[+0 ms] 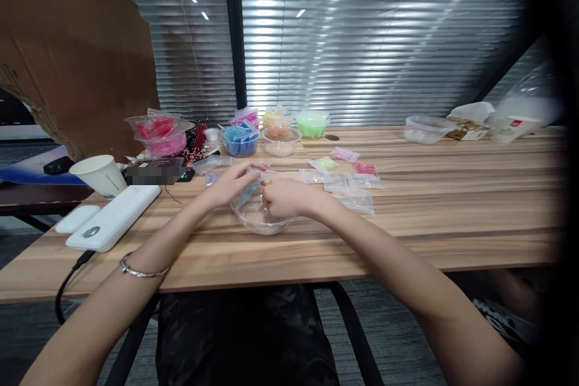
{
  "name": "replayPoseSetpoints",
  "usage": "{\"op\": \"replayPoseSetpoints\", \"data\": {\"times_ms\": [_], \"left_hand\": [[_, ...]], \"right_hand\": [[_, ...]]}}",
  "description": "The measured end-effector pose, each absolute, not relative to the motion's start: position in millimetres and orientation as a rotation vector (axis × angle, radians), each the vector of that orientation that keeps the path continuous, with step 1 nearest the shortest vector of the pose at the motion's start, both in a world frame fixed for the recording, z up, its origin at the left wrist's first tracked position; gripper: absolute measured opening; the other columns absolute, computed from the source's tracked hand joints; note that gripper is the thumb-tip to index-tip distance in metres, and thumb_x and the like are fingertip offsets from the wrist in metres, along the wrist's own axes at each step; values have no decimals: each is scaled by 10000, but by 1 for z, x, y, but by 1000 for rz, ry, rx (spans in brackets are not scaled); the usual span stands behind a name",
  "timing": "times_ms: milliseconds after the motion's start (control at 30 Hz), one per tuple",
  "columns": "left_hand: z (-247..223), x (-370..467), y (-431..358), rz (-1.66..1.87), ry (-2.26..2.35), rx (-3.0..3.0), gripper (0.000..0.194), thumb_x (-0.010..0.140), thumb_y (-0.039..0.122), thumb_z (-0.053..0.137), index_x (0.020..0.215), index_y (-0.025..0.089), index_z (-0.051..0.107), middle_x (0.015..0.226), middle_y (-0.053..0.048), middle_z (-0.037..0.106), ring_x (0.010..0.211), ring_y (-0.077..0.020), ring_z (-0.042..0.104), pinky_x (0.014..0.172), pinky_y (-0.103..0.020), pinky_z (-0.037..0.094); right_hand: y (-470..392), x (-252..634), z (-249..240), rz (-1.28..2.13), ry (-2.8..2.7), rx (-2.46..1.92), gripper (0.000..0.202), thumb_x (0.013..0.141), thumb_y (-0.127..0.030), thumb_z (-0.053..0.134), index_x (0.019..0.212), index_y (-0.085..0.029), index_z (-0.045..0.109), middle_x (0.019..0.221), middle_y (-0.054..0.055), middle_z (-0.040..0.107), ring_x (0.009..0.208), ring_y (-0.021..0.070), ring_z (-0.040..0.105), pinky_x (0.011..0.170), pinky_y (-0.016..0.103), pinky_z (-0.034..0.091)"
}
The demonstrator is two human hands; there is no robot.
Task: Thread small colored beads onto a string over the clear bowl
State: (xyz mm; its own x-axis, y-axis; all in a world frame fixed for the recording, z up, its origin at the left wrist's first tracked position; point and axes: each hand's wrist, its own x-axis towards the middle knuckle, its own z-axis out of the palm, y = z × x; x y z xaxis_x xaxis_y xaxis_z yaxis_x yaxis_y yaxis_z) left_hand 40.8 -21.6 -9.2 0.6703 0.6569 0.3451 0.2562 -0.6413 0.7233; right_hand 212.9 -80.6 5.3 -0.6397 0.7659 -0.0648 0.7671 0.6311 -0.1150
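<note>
A clear round plastic bowl [265, 226] stands near the middle of the table's front part. Over its left rim lies my left hand [237, 183], thumb and fingers reaching toward a small clear bag with pale blue contents [248, 192] inside the bowl. My right hand [281, 194] is curled over the bowl's right side, fingers closed at the bag's upper edge; what they pinch is too small to make out. Just right of the bowl lie small clear bags [357, 200], one with pale green contents [324, 163], one pink [344, 154] and one red [365, 168].
Behind the bowl stand tubs with blue bags [240, 140], green [312, 125] and pink contents [163, 143], and an empty clear bowl [281, 143]. At left are a paper cup [100, 175] and a white power bank [115, 217]; at back right, a clear container [425, 131].
</note>
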Motion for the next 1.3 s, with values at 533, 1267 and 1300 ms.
{"op": "replayPoseSetpoints", "data": {"times_ms": [533,1267,1300], "left_hand": [[-10,42,-22,789,699,2194,387,913,477,454,1111,183,607,1199,-83,624,1159,-241,549,1031,-390,399],[-8,43,-25,792,697,2207,359,918,452,449,1085,183,618,1199,-75,625,1156,-227,551,1046,-382,387],[-8,43,-25,793,702,2205,356,917,453,452,1081,184,619,1195,-74,627,1155,-227,551,1044,-380,389]], "right_hand": [[-75,221,-2,-760,3124,844,497,729,-21,454,1170,-162,634,1180,82,662,1005,183,604,846,302,455],[-83,221,9,-832,2927,969,243,721,-126,454,758,-157,693,613,-23,604,535,94,442,535,235,323],[-82,221,9,-847,2913,959,248,723,-126,458,778,-158,698,628,-22,611,546,95,450,539,233,328]]}}
